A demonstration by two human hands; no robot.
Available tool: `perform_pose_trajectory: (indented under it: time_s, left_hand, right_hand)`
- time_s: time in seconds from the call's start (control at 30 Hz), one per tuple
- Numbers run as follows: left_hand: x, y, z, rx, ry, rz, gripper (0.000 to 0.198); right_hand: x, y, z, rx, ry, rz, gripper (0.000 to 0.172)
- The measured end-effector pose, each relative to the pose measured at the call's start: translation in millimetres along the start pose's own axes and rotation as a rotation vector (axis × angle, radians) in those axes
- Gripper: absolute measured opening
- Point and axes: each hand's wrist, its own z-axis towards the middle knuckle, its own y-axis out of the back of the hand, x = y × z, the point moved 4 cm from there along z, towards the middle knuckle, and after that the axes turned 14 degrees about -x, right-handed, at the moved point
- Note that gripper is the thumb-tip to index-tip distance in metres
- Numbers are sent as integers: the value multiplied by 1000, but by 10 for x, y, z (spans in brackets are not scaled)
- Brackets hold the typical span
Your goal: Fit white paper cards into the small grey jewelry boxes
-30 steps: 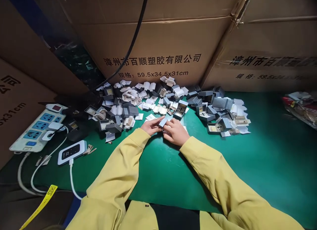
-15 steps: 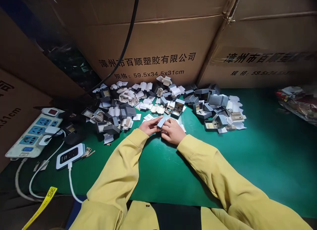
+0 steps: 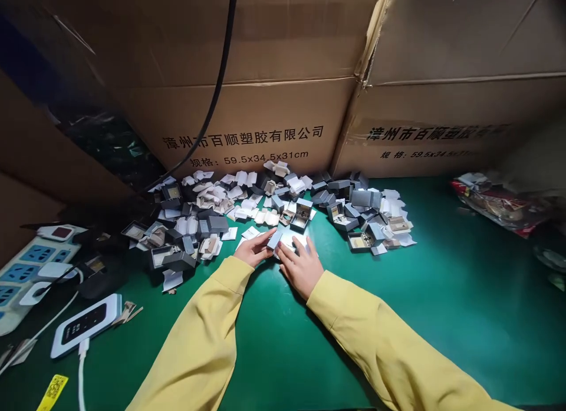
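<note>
My left hand (image 3: 255, 248) is closed on a small grey-blue box (image 3: 274, 240) near the middle of the green table. Beside it, my right hand (image 3: 303, 266) has its fingers spread; the fingertips lie close to the box's right side, over pale paper (image 3: 289, 234). Whether those fingertips touch the box I cannot tell. An open dark box (image 3: 301, 214) with small items inside stands just beyond my hands. To the left lies a heap of dark boxes (image 3: 179, 259) and crumpled white papers (image 3: 216, 197); another pile of boxes (image 3: 362, 197) is to the right.
Large cardboard cartons (image 3: 256, 116) wall off the back. At left sit a power strip (image 3: 26, 272) and a white device (image 3: 87, 324) with a cable. A black cable (image 3: 220, 75) hangs down in front of the cartons. A plastic bag (image 3: 495, 204) lies at far right.
My right hand has loosened from the box and its fingers have spread. The left hand still holds the box. The view has shifted up and to the right.
</note>
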Motion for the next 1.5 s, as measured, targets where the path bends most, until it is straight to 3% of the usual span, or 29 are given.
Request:
perform_pose_trajectory:
  time_s: [0.2, 0.33, 0.53, 0.63, 0.77, 0.9, 0.97, 1.1, 1.23, 1.37, 1.5]
  left_hand:
    - [-118, 48, -27, -66, -59, 0, 66]
    - [-181, -12, -19, -24, -167, -95, 61]
    - [-43, -361, 161, 30, -71, -242, 58]
    - [-29, -621, 221, 118, -11, -344, 52]
    - [-92, -816, 275, 136, 81, -520, 45]
    - [-137, -767, 312, -47, 113, -592, 47]
    - [-141, -754, 298, -91, 121, -586, 46]
    - [-83, -857, 230, -4, 210, -457, 50]
    - [-88, -932, 224, 41, 96, -325, 58]
    - [-124, -913, 248, -25, -18, -156, 58]
    - [-139, -871, 235, -93, -8, -98, 45]
  right_hand:
    - [-83, 103, 74, -167, -97, 176, 35]
    - [-311, 227, 78, -324, -332, 333, 40]
    - [-581, 182, -15, -145, -833, 686, 45]
    - [-703, 172, -25, -104, -965, 770, 44]
    - [-802, 52, -28, 4, -1037, 980, 46]
    - [-851, -18, -46, -60, -1116, 1137, 48]
    - [-852, 3, -39, -100, -1104, 1093, 49]
    - [-889, 76, -10, -194, -1005, 847, 45]
    - [-1010, 99, -16, -322, -970, 628, 39]
    - [-995, 56, 5, -260, -943, 744, 36]
    - [-934, 92, 36, -221, -966, 842, 29]
